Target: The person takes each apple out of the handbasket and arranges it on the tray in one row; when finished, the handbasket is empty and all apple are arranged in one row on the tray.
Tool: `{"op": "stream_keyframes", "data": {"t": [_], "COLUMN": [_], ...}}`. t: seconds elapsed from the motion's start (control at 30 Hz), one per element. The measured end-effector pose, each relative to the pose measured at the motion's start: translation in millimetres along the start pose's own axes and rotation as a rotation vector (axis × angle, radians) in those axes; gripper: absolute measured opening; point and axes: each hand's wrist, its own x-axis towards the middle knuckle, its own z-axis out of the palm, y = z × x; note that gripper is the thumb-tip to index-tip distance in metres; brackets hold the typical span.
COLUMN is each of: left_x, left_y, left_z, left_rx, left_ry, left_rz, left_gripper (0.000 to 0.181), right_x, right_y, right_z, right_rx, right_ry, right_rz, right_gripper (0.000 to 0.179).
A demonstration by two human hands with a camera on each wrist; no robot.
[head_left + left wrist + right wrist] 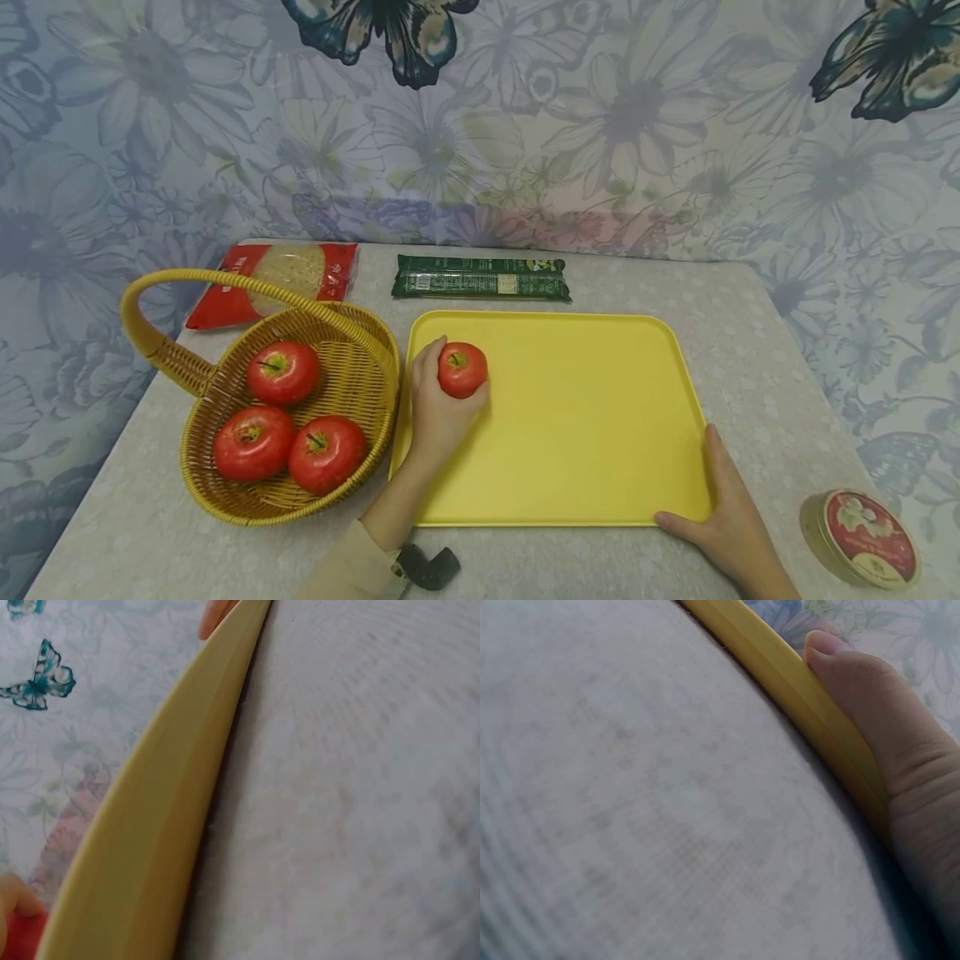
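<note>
My left hand [438, 417] holds a red apple [462, 369] between thumb and fingers, over the left part of a yellow rectangular tray [577, 417]. In the left wrist view, a bit of that apple [26, 937] shows low in the corner, behind the tray's side wall [150, 825]. At the tray's front right corner, my right hand [727, 521] grips the edge. Its thumb [877, 697] lies over the front rim in the right wrist view, and its fingers run along the right side in the head view.
Left of the tray stands a wicker basket [348, 362] with a tall handle and 3 red apples. Behind it lies a red bag of pale grains [288, 271]. A green package [480, 277] lies beyond the tray. A round tin [870, 537] sits at the right front.
</note>
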Motion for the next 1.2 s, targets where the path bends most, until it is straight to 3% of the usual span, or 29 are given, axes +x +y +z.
{"op": "stream_keyframes", "data": {"t": [0.47, 0.67, 1.03, 1.2], "left_x": [0.2, -1.0, -4.1, -12.3], "left_y": [0.8, 1.7, 3.8, 15.5], "left_z": [-3.6, -2.7, -2.6, -4.4], "left_rx": [-0.005, -0.008, 0.031, 0.054], "left_ry": [-0.020, -0.008, 0.002, -0.033], "left_rz": [-0.025, -0.008, 0.127, 0.286], "left_gripper": [0.088, 0.086, 0.089, 0.094], "right_x": [1.1, 0.4, -0.5, -0.2], "right_y": [-1.5, -0.8, 0.3, 0.0], "right_z": [0.9, 0.8, 0.5, 0.3], "right_rx": [-0.002, -0.005, -0.009, -0.011], "right_ry": [0.001, 0.001, -0.007, -0.011], "right_rz": [-0.002, 0.001, 0.008, 0.015], "right_gripper": [0.135, 0.135, 0.135, 0.134]}}
